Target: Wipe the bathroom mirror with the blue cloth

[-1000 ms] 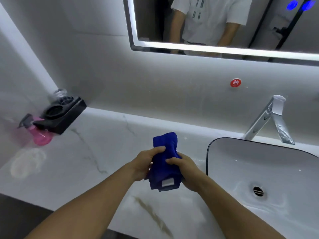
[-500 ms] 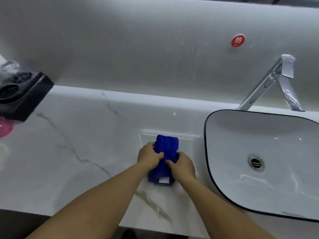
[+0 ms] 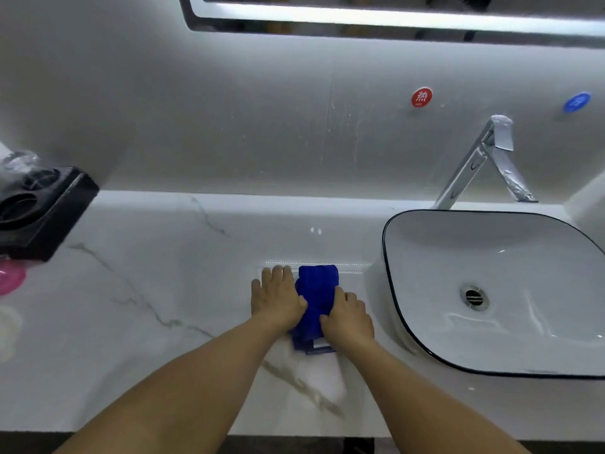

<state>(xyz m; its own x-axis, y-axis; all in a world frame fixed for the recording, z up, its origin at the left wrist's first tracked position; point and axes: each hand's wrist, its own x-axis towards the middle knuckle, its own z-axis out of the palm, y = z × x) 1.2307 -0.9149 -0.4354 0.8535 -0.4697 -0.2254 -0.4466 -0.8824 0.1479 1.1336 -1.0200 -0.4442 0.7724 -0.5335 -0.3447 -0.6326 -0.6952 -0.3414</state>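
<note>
Both hands press on the blue cloth [image 3: 317, 301] at lower centre of the frame: the left hand [image 3: 276, 298] lies flat with fingers spread straight, its thumb edge on the cloth, and the right hand [image 3: 347, 317] rests curled over the cloth's right side. That folded cloth lies on the marble surface [image 3: 157, 290], just left of the sink [image 3: 397, 326] rim. Bare surface stretches leftward to a black holder [image 3: 42, 211]. Only the mirror [image 3: 393, 18] lower edge shows, top of frame.
</note>
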